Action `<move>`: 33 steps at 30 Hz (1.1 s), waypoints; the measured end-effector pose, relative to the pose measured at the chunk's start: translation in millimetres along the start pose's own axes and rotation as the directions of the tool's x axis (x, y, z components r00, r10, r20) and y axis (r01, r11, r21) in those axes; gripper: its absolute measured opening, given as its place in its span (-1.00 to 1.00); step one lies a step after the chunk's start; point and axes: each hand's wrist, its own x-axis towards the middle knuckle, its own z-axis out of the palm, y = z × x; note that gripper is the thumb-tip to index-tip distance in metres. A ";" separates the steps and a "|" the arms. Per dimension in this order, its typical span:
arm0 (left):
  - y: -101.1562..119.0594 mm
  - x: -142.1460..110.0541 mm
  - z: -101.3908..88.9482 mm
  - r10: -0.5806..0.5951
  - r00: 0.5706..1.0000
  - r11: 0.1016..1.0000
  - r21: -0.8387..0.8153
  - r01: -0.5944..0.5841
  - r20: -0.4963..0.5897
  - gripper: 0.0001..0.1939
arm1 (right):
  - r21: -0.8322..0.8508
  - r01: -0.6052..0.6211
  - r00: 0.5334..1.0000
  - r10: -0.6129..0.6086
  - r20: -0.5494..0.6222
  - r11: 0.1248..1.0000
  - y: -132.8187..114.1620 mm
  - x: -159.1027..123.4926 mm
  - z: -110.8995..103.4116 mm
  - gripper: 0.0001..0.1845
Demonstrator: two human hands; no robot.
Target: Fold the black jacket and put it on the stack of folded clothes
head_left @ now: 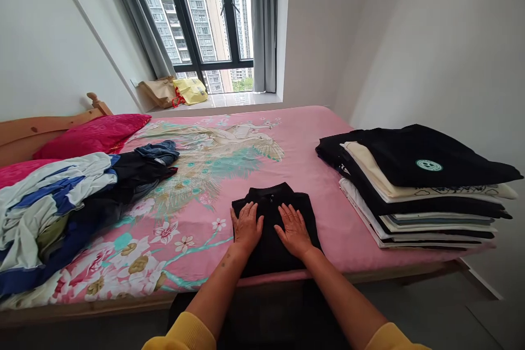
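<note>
A black polo shirt [270, 251] lies folded into a compact rectangle near the front edge of the bed, its collar pointing away from me. My left hand [247, 225] rests flat on the left part of the shirt, fingers stretched out. On the right part lies my right hand [293, 229], palm down with its fingers extended. Both hands press on the cloth without gripping it. Between them the buttoned front below the collar shows.
A stack of folded clothes [435, 205] stands on the bed's right side, a black garment on top. Loose clothes [82, 197] lie heaped at left, beside red pillows [94, 134]. Pink floral bedding [303, 131] covers the bed. A yellow bag [191, 91] and brown paper bag [158, 91] sit on the windowsill.
</note>
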 end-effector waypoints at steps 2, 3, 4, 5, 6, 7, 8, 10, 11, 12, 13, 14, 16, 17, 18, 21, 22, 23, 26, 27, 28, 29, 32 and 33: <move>6.1 11.3 -1.3 0.120 0.993 0.991 -0.059 -0.120 -0.007 -0.59 | -0.018 0.001 1.000 -0.001 -0.002 1.000 -0.8 0.6 -1.3 -0.37; 8.8 15.8 -0.4 0.153 0.988 0.985 -0.079 -0.152 0.011 -0.61 | -0.025 0.001 1.000 -0.001 -0.001 1.000 -1.2 1.0 -1.8 -0.36; 11.0 19.3 1.3 0.156 0.987 0.984 -0.087 -0.153 0.033 -0.63 | -0.031 0.000 1.000 0.000 0.002 1.000 -1.7 1.3 -2.2 -0.36; 12.6 21.8 3.7 0.132 0.990 0.988 -0.085 -0.127 0.052 -0.65 | -0.037 -0.003 1.000 0.003 0.005 0.999 -2.1 1.6 -2.5 -0.36; 13.6 23.5 6.5 0.091 0.994 0.993 -0.077 -0.086 0.064 -0.66 | -0.043 -0.006 1.000 0.006 0.007 0.999 -2.4 1.7 -2.8 -0.37; 14.2 24.7 9.2 0.046 0.997 0.997 -0.068 -0.042 0.068 -0.66 | -0.049 -0.009 1.000 0.010 0.009 0.999 -2.7 1.8 -3.1 -0.37; 14.5 25.7 11.5 0.011 0.998 0.998 -0.062 -0.007 0.066 -0.65 | -0.055 -0.011 1.000 0.012 0.011 0.998 -2.9 1.8 -3.3 -0.38; 15.7 28.1 14.0 -0.029 0.997 0.998 -0.057 0.033 0.067 -0.61 | -0.062 -0.010 1.000 0.011 0.013 0.998 -3.1 1.7 -3.7 -0.38; 16.8 29.7 14.1 -0.044 0.996 0.997 -0.055 0.048 0.077 -0.58 | -0.063 -0.010 1.000 0.010 0.013 0.998 -3.1 1.7 -3.9 -0.38; 18.2 31.4 13.5 -0.056 0.994 0.997 -0.049 0.061 0.093 -0.54 | -0.063 -0.009 1.000 0.010 0.010 0.998 -3.0 1.6 -3.9 -0.38; 19.8 33.1 12.4 -0.065 0.991 0.997 -0.039 0.070 0.114 -0.51 | -0.062 -0.009 1.000 0.009 0.005 0.998 -2.9 1.6 -3.9 -0.38; 21.5 34.4 11.2 -0.067 0.988 0.997 -0.027 0.072 0.139 -0.48 | -0.060 -0.009 1.000 0.009 -0.001 0.998 -2.8 1.5 -3.8 -0.38; 24.1 35.5 9.3 -0.056 0.982 0.998 -0.004 0.057 0.181 -0.47 | -0.057 -0.010 1.000 0.009 -0.010 0.998 -2.8 1.6 -3.7 -0.39; 24.5 35.2 8.9 -0.040 0.981 0.999 0.004 0.040 0.190 -0.47 | -0.055 -0.010 1.000 0.009 -0.011 0.998 -2.9 1.7 -3.6 -0.39; 24.3 34.3 9.0 -0.023 0.981 1.000 0.011 0.021 0.194 -0.48 | -0.053 -0.010 1.000 0.009 -0.010 0.999 -3.1 1.8 -3.6 -0.40; 19.7 30.3 11.4 0.039 0.978 0.998 0.044 -0.048 0.204 -0.50 | -0.049 -0.011 1.000 0.010 -0.005 0.999 -3.5 2.0 -3.5 -0.39; 17.2 28.8 12.7 0.065 0.975 0.995 0.059 -0.079 0.212 -0.49 | -0.049 -0.012 1.000 0.012 -0.006 0.999 -3.6 2.0 -3.4 -0.39; 14.6 27.4 14.1 0.093 0.971 0.991 0.075 -0.112 0.222 -0.48 | -0.049 -0.015 1.000 0.014 -0.007 0.999 -3.6 2.0 -3.2 -0.39; 7.5 23.7 18.0 0.160 0.957 0.972 0.129 -0.194 0.240 -0.44 | -0.052 -0.018 1.000 0.017 -0.014 0.998 -3.4 2.1 -2.7 -0.39; 6.0 22.7 18.8 0.170 0.955 0.968 0.144 -0.208 0.241 -0.44 | -0.052 -0.016 1.000 0.016 -0.016 0.999 -3.3 2.2 -2.5 -0.39; 5.1 21.8 19.2 0.173 0.955 0.965 0.153 -0.214 0.241 -0.44 | -0.052 -0.015 1.000 0.014 -0.018 0.999 -3.3 2.2 -2.4 -0.40; 4.9 21.1 19.1 0.172 0.955 0.965 0.155 -0.213 0.241 -0.45 | -0.051 -0.013 1.000 0.012 -0.020 0.999 -3.2 2.3 -2.5 -0.40; 8.3 21.8 15.9 0.146 0.958 0.978 0.107 -0.177 0.247 -0.46 | -0.051 -0.013 1.000 0.012 -0.015 0.999 -3.5 2.2 -3.0 -0.40; 10.5 23.4 14.3 0.119 0.963 0.987 0.076 -0.141 0.242 -0.47 | -0.053 -0.016 1.000 0.015 -0.011 0.998 -3.8 2.2 -3.3 -0.40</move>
